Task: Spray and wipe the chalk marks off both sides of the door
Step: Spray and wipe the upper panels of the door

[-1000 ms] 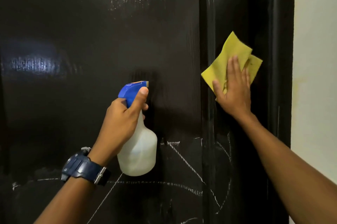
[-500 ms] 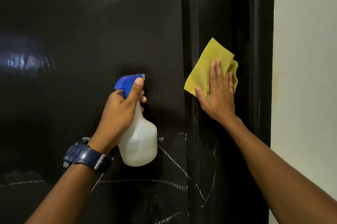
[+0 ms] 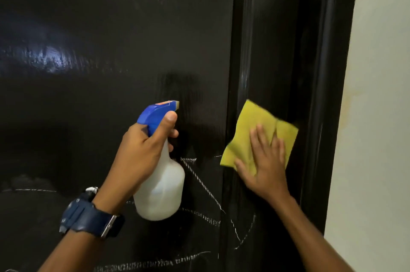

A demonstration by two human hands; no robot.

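Note:
A glossy black door (image 3: 111,72) fills the view. White chalk marks (image 3: 204,185) run across its lower part, below both hands. My left hand (image 3: 142,152) grips a white spray bottle (image 3: 162,187) by its neck, thumb up along the blue trigger head (image 3: 155,114), nozzle pointing at the door. My right hand (image 3: 264,167) presses a yellow cloth (image 3: 250,125) flat against the door's right stile with straight fingers, just above the chalk lines.
The black door frame (image 3: 321,116) runs down the right side, with a cream wall (image 3: 377,116) beyond it. A raised moulding (image 3: 239,50) separates the door panel from the stile. A blue watch (image 3: 88,218) sits on my left wrist.
My right hand has slid the yellow cloth down the right stile toward the chalk lines. The left hand with the bottle has stayed near the same spot.

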